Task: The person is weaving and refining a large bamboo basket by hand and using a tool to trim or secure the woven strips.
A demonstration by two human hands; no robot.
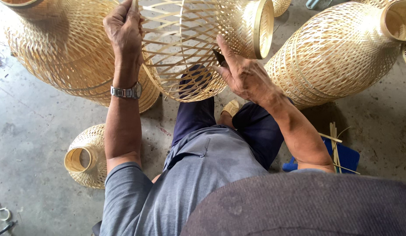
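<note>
1. Pale woven bamboo-strip basket (190, 48), bottle-shaped and open-latticed, is held above the seated person's lap.
2. Left hand (124, 26) grips its upper strips.
3. Right hand (242, 74) pinches a small dark tool (219, 57) against the weave.
4. Neck ring (263, 27) appears finished; the body lattice remains sparse beside the denser completed baskets (338, 52) on the concrete floor (32, 131).

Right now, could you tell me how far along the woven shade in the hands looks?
Several finished bamboo shades stand around on the floor. The open-weave shade is held up by the left hand, while the right hand works its strips with a small dark tool. Its weave is still loose; spare strips lie waiting.
</note>
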